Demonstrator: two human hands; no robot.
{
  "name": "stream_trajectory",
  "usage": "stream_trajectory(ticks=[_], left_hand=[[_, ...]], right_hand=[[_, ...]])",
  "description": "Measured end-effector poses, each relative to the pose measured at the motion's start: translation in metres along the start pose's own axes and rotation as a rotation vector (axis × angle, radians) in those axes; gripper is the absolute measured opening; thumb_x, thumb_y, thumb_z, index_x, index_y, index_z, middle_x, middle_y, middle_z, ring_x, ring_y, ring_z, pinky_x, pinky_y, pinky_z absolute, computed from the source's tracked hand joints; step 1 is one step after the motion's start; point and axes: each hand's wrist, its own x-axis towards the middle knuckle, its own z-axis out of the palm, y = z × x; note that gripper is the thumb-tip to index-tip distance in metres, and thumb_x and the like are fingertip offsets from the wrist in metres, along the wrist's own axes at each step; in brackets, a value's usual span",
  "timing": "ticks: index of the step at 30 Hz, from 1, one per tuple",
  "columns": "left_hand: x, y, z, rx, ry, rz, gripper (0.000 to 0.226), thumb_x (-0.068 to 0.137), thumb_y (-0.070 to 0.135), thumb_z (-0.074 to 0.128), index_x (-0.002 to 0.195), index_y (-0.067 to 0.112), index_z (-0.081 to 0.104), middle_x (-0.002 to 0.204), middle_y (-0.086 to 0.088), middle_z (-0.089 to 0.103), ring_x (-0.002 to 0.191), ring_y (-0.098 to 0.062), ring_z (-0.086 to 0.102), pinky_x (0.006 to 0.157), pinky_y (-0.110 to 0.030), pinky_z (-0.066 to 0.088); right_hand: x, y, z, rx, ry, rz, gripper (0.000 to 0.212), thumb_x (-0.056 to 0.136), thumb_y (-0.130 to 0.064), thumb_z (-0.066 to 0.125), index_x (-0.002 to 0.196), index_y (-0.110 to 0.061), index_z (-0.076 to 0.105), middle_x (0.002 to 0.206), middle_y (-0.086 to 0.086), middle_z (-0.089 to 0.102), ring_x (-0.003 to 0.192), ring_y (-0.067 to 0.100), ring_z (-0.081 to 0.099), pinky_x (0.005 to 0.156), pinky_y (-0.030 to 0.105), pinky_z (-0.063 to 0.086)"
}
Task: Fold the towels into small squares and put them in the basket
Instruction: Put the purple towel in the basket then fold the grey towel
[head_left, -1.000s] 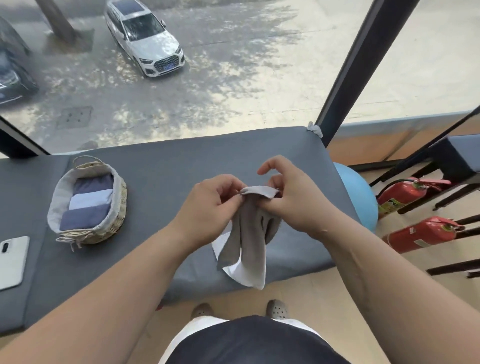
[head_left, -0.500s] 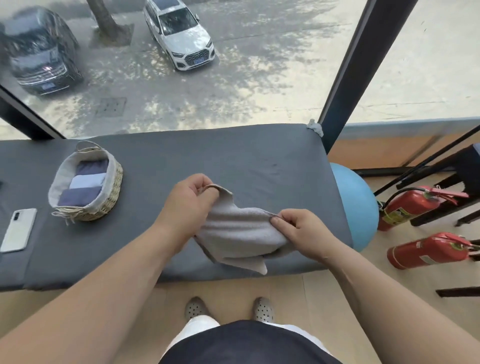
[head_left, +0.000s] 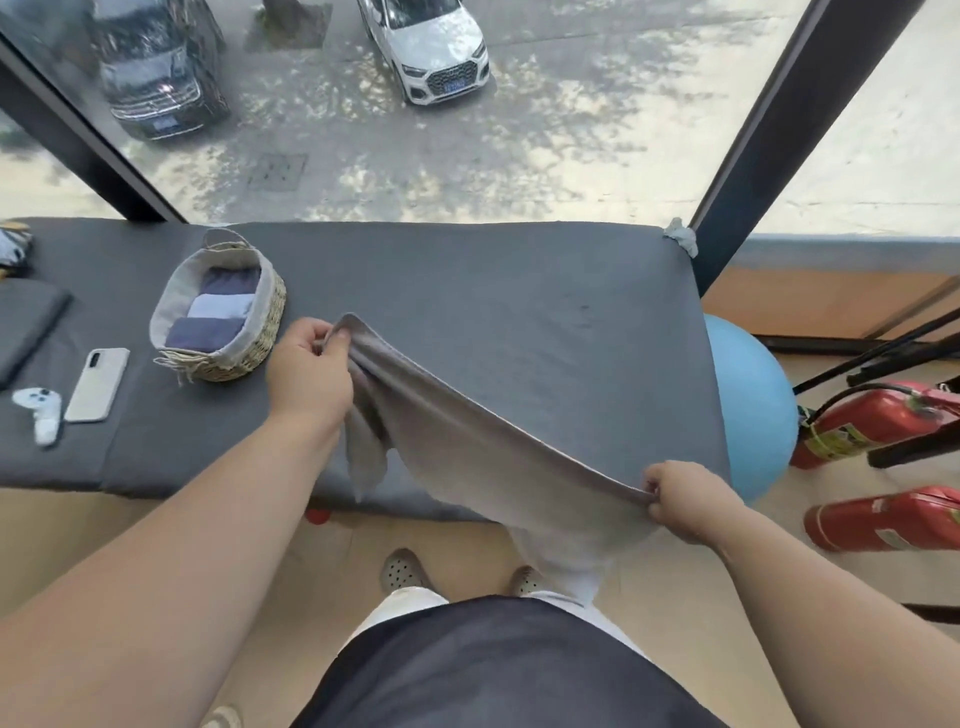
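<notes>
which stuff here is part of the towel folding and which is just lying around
Part of the job: grey towel, held at two ends by the left hand and right hand; basket; folded towels in it; padded table.
Just lying about: phone; white controller; blue ball; two fire extinguishers.

A gym-like upstairs room. Its glass wall (head_left: 571, 130) overlooks parked cars (head_left: 431, 47). Inside are a padded table (head_left: 493, 291), exercise ball (head_left: 748, 405) and fire extinguishers (head_left: 872, 421).
</notes>
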Motion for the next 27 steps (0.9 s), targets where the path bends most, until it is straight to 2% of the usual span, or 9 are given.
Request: stream_trajectory(ticks=[3,7,10,12,15,18,22,25,27], left_hand=[[0.005,-0.031,-0.002,0.147,0.039,-0.125,0.019,0.093,0.022,0.063,0.075,0.017,0.061,0.068,0.001,0.054,0.067,-0.018,0.048,0.069,-0.030,0.038],[0.007,-0.069,0.001,0.218,0.108,-0.338,0.009,0.091,0.024,0.069,0.086,0.017,0.069,0.083,-0.007,0.066,0.073,-0.024,0.057,0.070,-0.028,0.043],[0.014,-0.093,0.012,0.108,0.073,-0.576,0.012,0.094,0.025,0.063,0.103,0.019,0.068,0.069,-0.007,0.059,0.045,-0.024,0.053,0.048,-0.025,0.041],[0.024,-0.106,0.021,0.032,0.035,-0.701,0.018,0.099,0.025,0.055,0.115,0.022,0.060,0.067,-0.007,0.059,0.039,-0.021,0.059,0.043,-0.024,0.042],[0.047,-0.123,0.038,-0.074,-0.011,-0.794,0.028,0.103,0.028,0.046,0.131,0.022,0.047,0.078,-0.014,0.067,0.053,-0.024,0.068,0.045,-0.028,0.046],[0.074,-0.129,0.059,-0.173,-0.060,-0.816,0.036,0.106,0.029,0.040,0.141,0.021,0.037,0.097,-0.020,0.068,0.067,-0.029,0.070,0.050,-0.034,0.051],[0.120,-0.144,0.090,-0.241,-0.076,-0.786,0.022,0.107,0.026,0.039,0.128,0.021,0.041,0.106,-0.022,0.065,0.072,-0.029,0.069,0.062,-0.039,0.054],[0.153,-0.158,0.114,-0.201,-0.111,-0.761,0.009,0.105,0.026,0.045,0.105,0.019,0.050,0.104,-0.018,0.067,0.073,-0.029,0.070,0.062,-0.039,0.054],[0.172,-0.170,0.132,-0.170,-0.128,-0.739,0.014,0.103,0.026,0.048,0.091,0.022,0.052,0.103,-0.017,0.068,0.071,-0.028,0.070,0.059,-0.036,0.053]], right_hand=[[0.002,0.023,0.024,0.031,0.057,0.123,0.020,0.084,-0.015,0.052,0.081,-0.027,0.068,0.088,-0.002,0.059,0.087,0.028,0.061,0.071,0.031,0.050],[0.012,0.028,0.040,0.183,0.179,0.236,0.028,0.092,-0.011,0.046,0.108,-0.027,0.064,0.099,0.003,0.041,0.084,0.032,0.056,0.072,0.035,0.045],[0.023,0.016,0.036,0.354,0.270,0.305,0.023,0.097,-0.018,0.041,0.097,-0.020,0.064,0.102,0.008,0.043,0.081,0.036,0.054,0.072,0.038,0.043],[0.035,0.007,0.030,0.356,0.300,0.350,0.023,0.097,-0.022,0.038,0.088,-0.020,0.058,0.095,0.009,0.050,0.078,0.038,0.053,0.068,0.038,0.042],[0.060,-0.006,0.020,0.336,0.303,0.433,0.022,0.098,-0.024,0.036,0.084,-0.015,0.051,0.080,0.007,0.054,0.078,0.038,0.051,0.065,0.037,0.041],[0.091,-0.017,0.009,0.399,0.368,0.502,0.024,0.099,-0.024,0.037,0.085,-0.011,0.051,0.087,0.014,0.058,0.081,0.038,0.049,0.070,0.039,0.041],[0.138,-0.038,-0.008,0.344,0.379,0.499,0.024,0.099,-0.024,0.039,0.090,-0.013,0.058,0.103,0.017,0.065,0.090,0.037,0.054,0.072,0.039,0.039],[0.178,-0.049,-0.022,0.238,0.335,0.491,0.024,0.098,-0.024,0.040,0.094,-0.014,0.062,0.107,0.016,0.066,0.097,0.038,0.059,0.072,0.037,0.038],[0.206,-0.053,-0.031,0.210,0.320,0.487,0.026,0.098,-0.024,0.040,0.097,-0.012,0.063,0.108,0.016,0.066,0.098,0.039,0.059,0.073,0.037,0.039]])
